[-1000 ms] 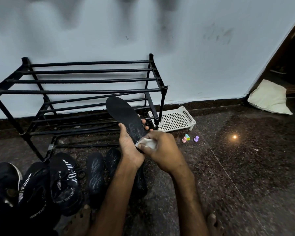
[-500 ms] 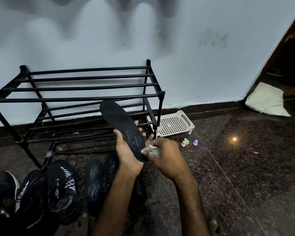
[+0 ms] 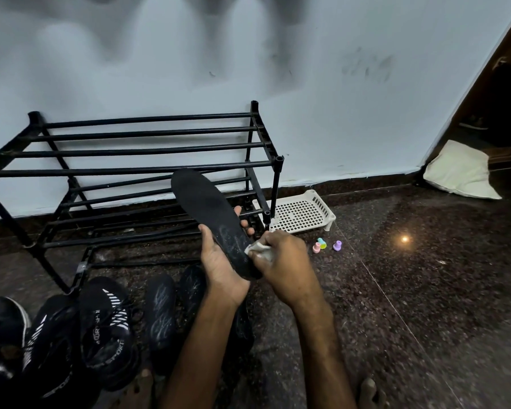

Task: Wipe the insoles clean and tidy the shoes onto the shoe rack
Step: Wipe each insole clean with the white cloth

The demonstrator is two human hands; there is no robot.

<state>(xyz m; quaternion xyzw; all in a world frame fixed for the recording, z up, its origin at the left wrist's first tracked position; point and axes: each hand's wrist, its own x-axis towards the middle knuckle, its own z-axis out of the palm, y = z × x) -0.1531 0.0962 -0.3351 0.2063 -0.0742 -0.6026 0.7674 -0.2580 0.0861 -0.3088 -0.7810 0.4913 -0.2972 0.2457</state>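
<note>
We see black shoe rack [image 3: 130, 168] at 10 o'clock, against wall. Black shoes [image 3: 106, 329] on floor at 8 o'clock. Insole [image 3: 204, 202] at centre, tip tilted toward 11 o'clock. Our left hand [image 3: 222, 267] wraps its heel end. Our right hand [image 3: 286, 261] pinches white cloth [image 3: 258, 249] against its surface.
</note>
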